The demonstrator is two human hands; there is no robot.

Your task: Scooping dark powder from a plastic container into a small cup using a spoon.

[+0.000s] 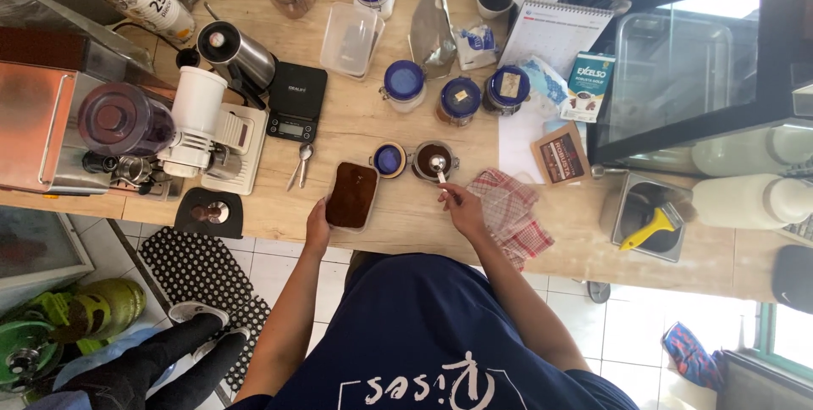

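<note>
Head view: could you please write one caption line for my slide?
Left hand steadies a tub of brown powder while the right hand dips a spoon into an open jar on a wooden counter.

Person, seen from overhead: dark navy short-sleeved shirt with white printed lettering and a thin white outline across the front, both forearms bare, left hand [318, 228] and right hand [463, 209] without gloves.

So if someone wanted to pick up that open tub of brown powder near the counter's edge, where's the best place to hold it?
Probably by its two long sides, coming from above. The tub is a narrow rectangle, open-topped and nearly full, so it must stay level. The left hand already touches its near corner; the right hand holds a spoon over the jar.
</note>
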